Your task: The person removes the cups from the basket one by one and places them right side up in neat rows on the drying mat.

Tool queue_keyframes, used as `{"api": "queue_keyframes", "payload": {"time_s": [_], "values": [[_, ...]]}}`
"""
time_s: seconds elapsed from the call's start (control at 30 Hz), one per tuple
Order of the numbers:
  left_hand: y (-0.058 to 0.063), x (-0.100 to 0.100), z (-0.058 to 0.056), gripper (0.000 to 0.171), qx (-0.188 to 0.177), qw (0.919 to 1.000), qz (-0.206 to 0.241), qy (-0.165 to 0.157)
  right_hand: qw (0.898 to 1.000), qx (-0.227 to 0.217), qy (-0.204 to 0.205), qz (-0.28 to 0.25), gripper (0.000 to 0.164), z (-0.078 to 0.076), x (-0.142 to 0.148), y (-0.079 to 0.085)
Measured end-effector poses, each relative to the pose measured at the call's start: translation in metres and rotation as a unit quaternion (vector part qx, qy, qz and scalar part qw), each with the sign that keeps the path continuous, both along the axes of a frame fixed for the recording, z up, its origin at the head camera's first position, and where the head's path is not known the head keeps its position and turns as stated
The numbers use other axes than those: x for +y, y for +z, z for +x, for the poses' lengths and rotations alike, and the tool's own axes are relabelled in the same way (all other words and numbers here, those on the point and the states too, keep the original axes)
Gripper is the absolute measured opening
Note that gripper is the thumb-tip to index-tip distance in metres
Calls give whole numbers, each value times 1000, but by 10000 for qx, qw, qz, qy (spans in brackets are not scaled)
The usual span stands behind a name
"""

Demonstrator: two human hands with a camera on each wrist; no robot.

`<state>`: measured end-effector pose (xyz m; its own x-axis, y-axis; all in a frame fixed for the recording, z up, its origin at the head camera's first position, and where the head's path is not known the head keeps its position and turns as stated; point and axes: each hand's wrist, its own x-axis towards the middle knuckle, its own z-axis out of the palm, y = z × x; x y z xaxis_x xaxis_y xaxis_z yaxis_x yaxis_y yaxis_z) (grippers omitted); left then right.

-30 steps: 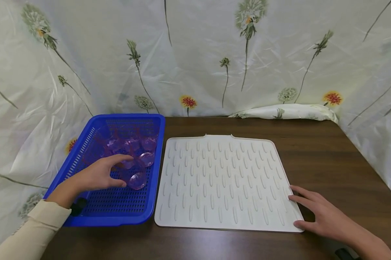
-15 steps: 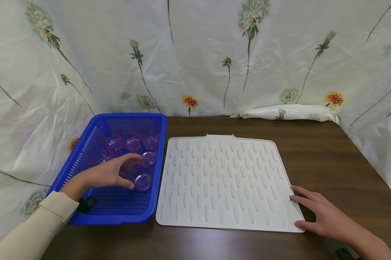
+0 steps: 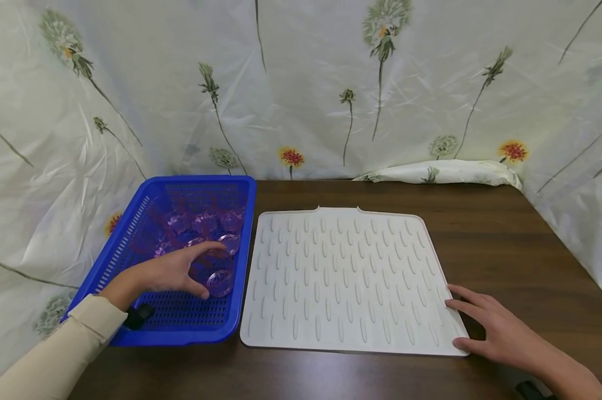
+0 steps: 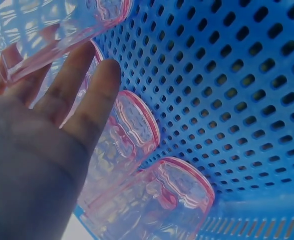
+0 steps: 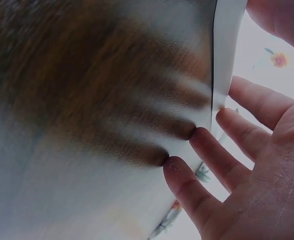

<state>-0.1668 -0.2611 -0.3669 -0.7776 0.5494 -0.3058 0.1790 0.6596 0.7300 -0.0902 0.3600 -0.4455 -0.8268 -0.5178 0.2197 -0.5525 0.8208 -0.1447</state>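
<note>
My left hand (image 3: 173, 270) reaches into a blue perforated basket (image 3: 250, 233), thumb and forefinger spread beside the nearest clear pink cup (image 3: 220, 284). In the left wrist view its fingers (image 4: 99, 92) stretch out fairly straight, partly seen through a cup (image 4: 74, 15) at the upper left. Two more cups, one of them a pink-rimmed cup (image 4: 179, 200), lie below. On the right, my right hand (image 3: 503, 333) touches the side edge of a white ridged draining board (image 3: 331, 278). The right wrist view has its extended fingertips (image 5: 176, 167) right at the board's edge.
Several more pink cups (image 3: 204, 222) fill the far part of the basket. The basket stands left of the board on a dark wooden table (image 3: 486, 244). A floral curtain (image 3: 306, 83) hangs behind, with a rolled fold (image 3: 441, 172) on the table's back edge.
My left hand has shifted right inside the basket, and the nearest cup has moved slightly right. The right hand stays at the board's edge.
</note>
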Motion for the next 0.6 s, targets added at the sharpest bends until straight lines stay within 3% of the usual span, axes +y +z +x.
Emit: {"api": "queue_keyframes", "payload": {"time_s": [0.33,0.6], "values": [[-4,0,-3,88,261,9996,-59,-80,10000,-42,-22,51,72,2,2,-3],[3,-3,1,86,538,9984,-89,175,10000,-25,0,34,73,1,2,-2]]}}
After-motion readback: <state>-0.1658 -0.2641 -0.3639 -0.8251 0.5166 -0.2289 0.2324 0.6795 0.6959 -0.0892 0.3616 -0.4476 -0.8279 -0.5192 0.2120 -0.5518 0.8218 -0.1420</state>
